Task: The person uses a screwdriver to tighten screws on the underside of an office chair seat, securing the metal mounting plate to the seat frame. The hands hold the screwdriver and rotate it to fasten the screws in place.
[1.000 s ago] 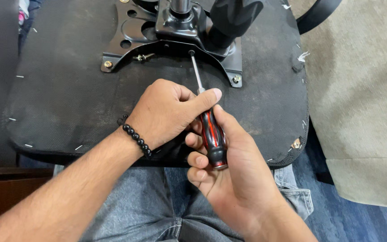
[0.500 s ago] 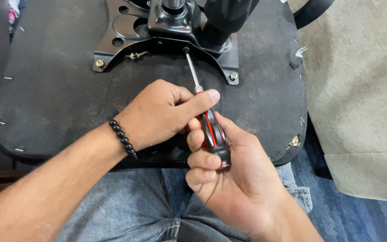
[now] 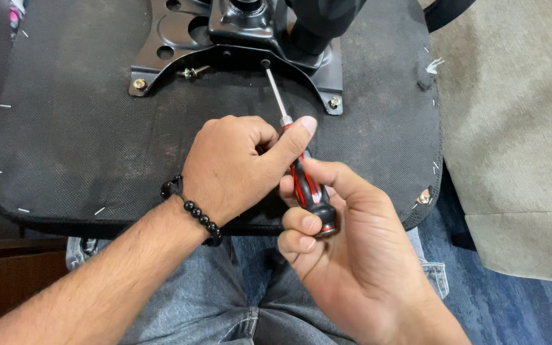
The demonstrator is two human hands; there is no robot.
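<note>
Both hands are closed on the red-and-black screwdriver, the right hand around the handle and the left hand pinching nearer the shaft, whose long axis runs away up-left, tip at a screw in the upturned chair seat's black metal plate.

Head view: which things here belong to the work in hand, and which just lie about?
In use:
red-and-black-handled screwdriver
left hand and right hand, both gripping it
black metal mounting plate with the screw hole at the tip
black fabric seat underside

Lying about:
beige cushion
blue carpet
brown wooden edge
</note>
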